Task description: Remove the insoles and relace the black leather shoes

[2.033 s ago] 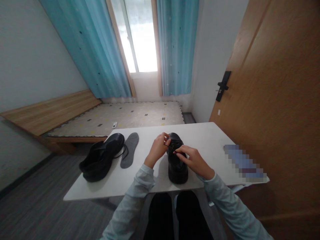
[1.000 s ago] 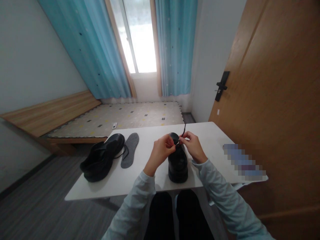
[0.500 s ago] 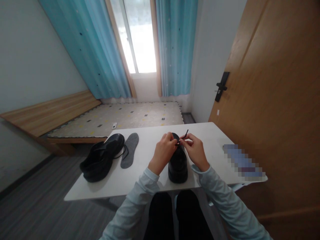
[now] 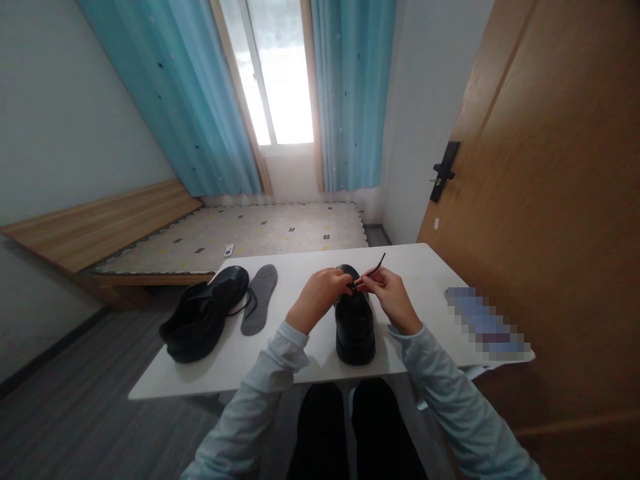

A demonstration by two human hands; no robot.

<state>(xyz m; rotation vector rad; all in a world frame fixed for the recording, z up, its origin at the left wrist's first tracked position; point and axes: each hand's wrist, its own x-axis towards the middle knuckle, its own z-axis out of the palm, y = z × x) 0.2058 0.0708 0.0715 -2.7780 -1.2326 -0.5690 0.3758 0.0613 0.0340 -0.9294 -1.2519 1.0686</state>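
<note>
- Step in hand (my judgement): lace work on the black leather-look shoe w/ thick dark sole (image 4: 355,337), the one directly in front of me. I read it as threading or drawing the thin black cord lace (image 4: 379,263) at the lacing area; exact eyelet N/A, fingers cover it.
- Shoe pos.: upright on the white smooth-topped surface (image 4: 435,280), near edge, heel twd. wearer, toe pointing away.
- Next move (my judgement): calls for a firm fingertip pinch on the lace, R side, w/ L side steadying the lacing so the shoe does not shift. I'd keep pull force low; free end is short and could slip.
- R hand (image 4: 394,301): pinching the lace btwn. thumb and fingers; free end sticks up past the fingertips, tilted R. Wrist low, beside the shoe.
- L hand (image 4: 321,295): back of hand up, fingers curled over the lacing from the L side, tips near the R fingertips. I cannot tell if it grips lace; contact pt. is hidden.
- Arms: both reach fwd. from the lower corners, converging over the shoe; pale blue long sleeves (image 4: 267,370) down to the wrists.
- Adj. items, L side: second black shoe (image 4: 203,321), upright, angled, its lace trailing onto the grey felt-like flat insole (image 4: 261,303).
</note>
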